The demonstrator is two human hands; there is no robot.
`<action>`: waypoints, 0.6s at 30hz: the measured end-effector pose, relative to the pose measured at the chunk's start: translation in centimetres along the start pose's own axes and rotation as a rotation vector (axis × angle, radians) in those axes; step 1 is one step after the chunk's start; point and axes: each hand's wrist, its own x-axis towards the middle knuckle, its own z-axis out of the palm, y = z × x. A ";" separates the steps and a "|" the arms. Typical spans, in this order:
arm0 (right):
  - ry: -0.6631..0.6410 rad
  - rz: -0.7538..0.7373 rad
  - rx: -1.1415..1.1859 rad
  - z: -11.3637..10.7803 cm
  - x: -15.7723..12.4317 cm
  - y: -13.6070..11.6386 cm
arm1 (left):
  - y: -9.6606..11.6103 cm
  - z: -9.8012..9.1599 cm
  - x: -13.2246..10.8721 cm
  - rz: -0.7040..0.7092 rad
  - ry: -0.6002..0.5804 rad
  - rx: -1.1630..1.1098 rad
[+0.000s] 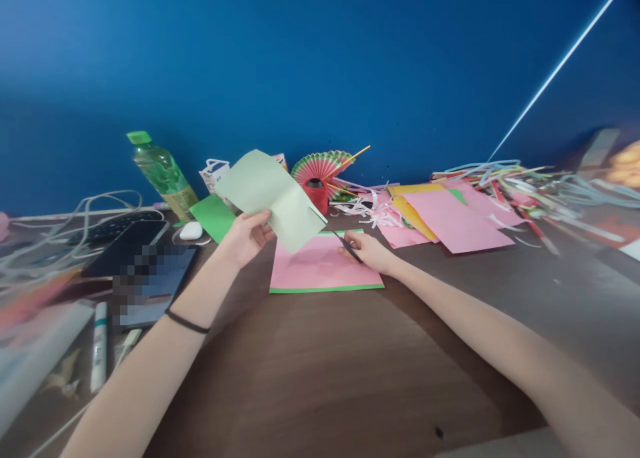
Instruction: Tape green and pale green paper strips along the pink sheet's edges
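My left hand [251,237] pinches the lower edge of a pale green sheet of paper [270,195], holding it tilted above the table. A short dark slit or line shows near the sheet's right corner. In my right hand [367,250] is a pair of dark scissors [350,246], closed in my fingers, its tip pointing up and left toward that corner. Whether the blades touch the paper I cannot tell. Below both hands a pink sheet with green edge strips [320,265] lies flat on the brown table [300,365].
A green-capped bottle [163,175], a bright green paper [215,217] and a white earbud case [191,231] stand left. Behind is a red-green paper fan [320,168]. Pink sheets [455,218] and tangled strips [505,178] lie right. A marker [99,348] and cables are left.
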 end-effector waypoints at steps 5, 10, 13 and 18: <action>-0.012 0.004 0.031 0.0 0.0 0.2 | -0.1 -0.2 0.0 0.005 -0.010 -0.001; -0.063 -0.018 0.123 -0.2 -0.1 0.3 | -0.1 0.1 -0.1 -0.001 -0.002 -0.002; -0.087 -0.037 0.171 -0.3 -0.2 0.1 | 0.0 0.3 -0.3 0.004 0.000 0.006; -0.127 -0.062 0.246 -0.4 -0.3 -0.2 | 0.0 0.6 -0.4 0.012 -0.049 0.030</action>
